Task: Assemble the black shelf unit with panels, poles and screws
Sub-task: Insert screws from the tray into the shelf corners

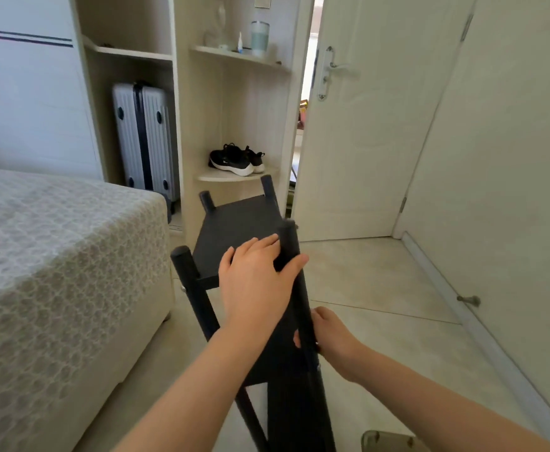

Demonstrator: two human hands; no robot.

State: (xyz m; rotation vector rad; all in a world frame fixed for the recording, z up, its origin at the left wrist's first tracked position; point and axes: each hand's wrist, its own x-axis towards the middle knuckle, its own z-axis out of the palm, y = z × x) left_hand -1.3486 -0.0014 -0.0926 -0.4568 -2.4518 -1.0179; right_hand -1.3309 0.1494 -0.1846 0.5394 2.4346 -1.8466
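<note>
Pole (288,238) in left hand (254,285), right hand (332,334)

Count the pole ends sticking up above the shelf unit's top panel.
4. The far left pole end, far right pole end, near left pole end, and near right pole end beside the left hand. None seems hidden.

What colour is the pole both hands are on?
Black: the pole matches the panel. The head view shows it best.
</note>
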